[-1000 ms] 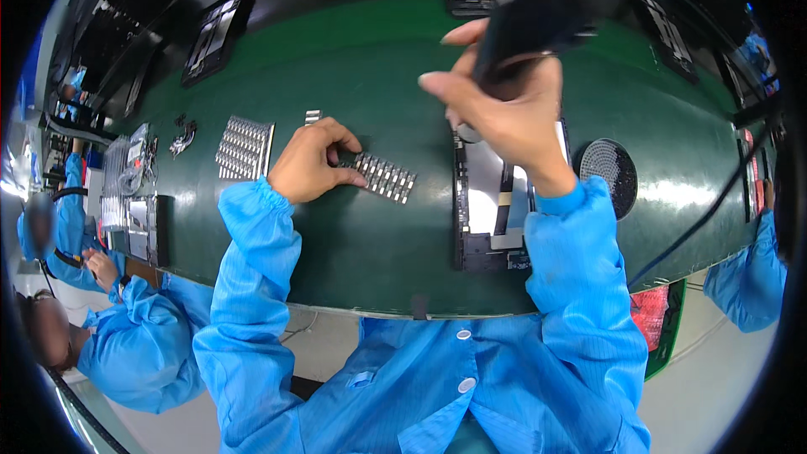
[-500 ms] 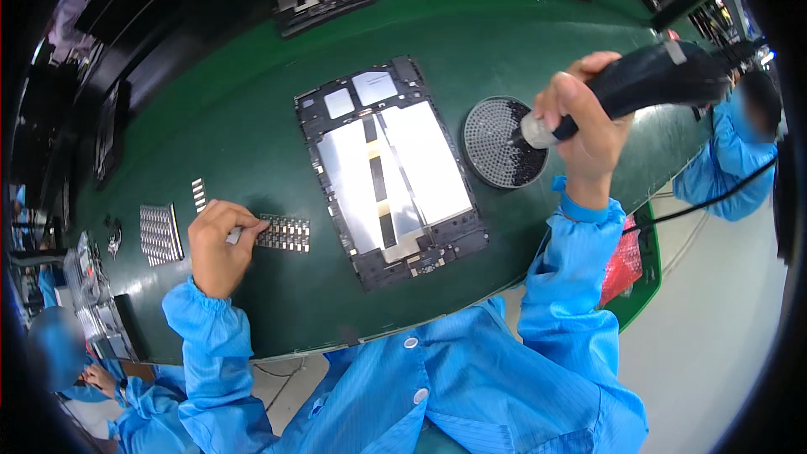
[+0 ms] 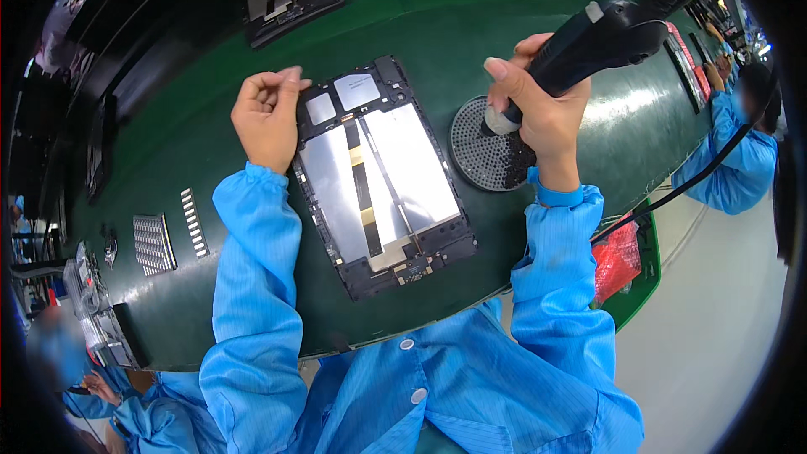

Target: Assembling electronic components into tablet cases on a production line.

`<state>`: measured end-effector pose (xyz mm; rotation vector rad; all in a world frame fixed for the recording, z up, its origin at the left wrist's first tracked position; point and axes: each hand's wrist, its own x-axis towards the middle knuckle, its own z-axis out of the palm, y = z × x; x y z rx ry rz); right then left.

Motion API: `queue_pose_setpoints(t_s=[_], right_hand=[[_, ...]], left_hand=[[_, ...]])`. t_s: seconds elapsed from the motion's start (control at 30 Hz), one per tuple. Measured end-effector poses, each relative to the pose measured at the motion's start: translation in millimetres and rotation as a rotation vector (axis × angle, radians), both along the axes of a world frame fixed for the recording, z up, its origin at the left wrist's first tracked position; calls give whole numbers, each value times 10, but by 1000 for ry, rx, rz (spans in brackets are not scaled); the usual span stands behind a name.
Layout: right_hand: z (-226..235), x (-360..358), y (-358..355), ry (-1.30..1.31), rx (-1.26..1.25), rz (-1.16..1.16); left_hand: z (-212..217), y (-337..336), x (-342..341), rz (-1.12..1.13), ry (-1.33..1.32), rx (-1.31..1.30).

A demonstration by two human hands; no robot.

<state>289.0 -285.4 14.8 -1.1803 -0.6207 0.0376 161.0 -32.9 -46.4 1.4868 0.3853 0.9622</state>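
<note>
1. The left hand [image 3: 267,118] rests at the top left corner of the opened tablet [image 3: 378,176], fingers curled and pressed together at the tips, pinching something too small to make out.
2. The tablet lies back-up on the green counter [image 3: 202,126], tilted, between the two blue sleeves, with its silver plates and a dark strip down the middle showing.
3. The right hand [image 3: 542,113] is wrapped tight around a dark electric screwdriver [image 3: 588,38], its tip pointing down onto the round perforated screw tray [image 3: 483,147] just right of the tablet.
4. A black cable [image 3: 698,176] trails off the counter's right edge.
5. Far to the left lie small metal strips [image 3: 193,223] and a ridged metal plate [image 3: 153,244], well apart from both hands.
6. Another person in blue [image 3: 740,151] works at the right.
</note>
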Motion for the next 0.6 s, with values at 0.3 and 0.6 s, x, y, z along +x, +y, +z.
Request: queue_pose_setpoints(t_s=[0.3, 0.6], right_hand=[[-14, 6, -37, -41, 1, -9], [84, -99, 32, -26, -4, -18]], left_hand=[[188, -132, -236, 109, 173, 387], [32, -131, -1298, 192, 335, 452]])
